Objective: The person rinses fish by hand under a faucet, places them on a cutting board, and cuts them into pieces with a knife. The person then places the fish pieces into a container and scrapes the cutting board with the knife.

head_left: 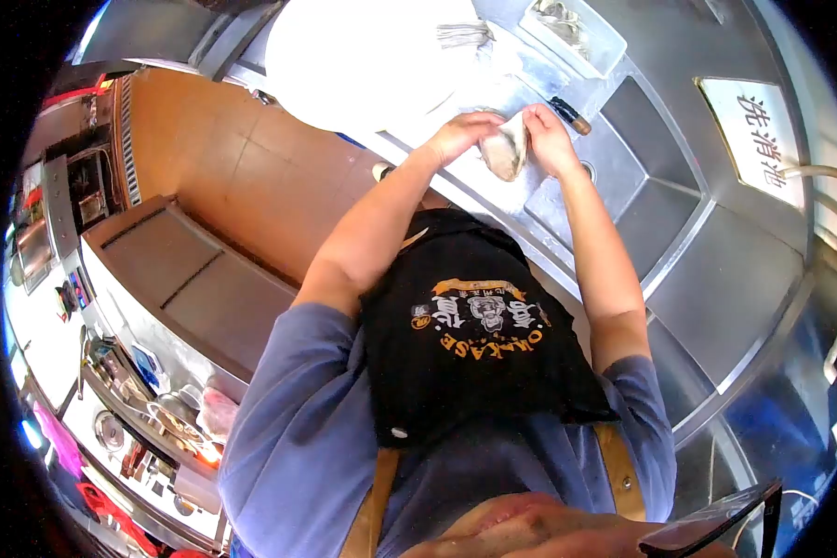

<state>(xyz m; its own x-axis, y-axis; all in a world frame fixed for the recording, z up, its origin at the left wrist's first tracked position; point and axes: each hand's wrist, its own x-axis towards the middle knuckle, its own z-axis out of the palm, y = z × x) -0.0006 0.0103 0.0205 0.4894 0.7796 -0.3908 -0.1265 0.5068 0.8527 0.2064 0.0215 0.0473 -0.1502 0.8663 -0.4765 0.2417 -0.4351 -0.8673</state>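
Note:
Both hands hold a pale, greyish piece of food [502, 158] over the edge of the metal counter. My left hand [467, 135] has its fingers closed on the piece's upper left side. On the other side my right hand [546, 139] pinches its upper right edge, where a whitish flap stands up. What exactly the piece is, I cannot make out. Just beyond my right hand lies a dark-bladed tool with a brown handle [578, 125]. A stack of pale strips [465, 35] sits farther back on the white surface.
A white plastic tub [614, 42] with pale pieces stands at the back. Metal sinks [656, 223] lie to the right, below a white sign [749, 139]. Brown floor [242, 158] and a low steel-topped unit [172, 270] are on the left.

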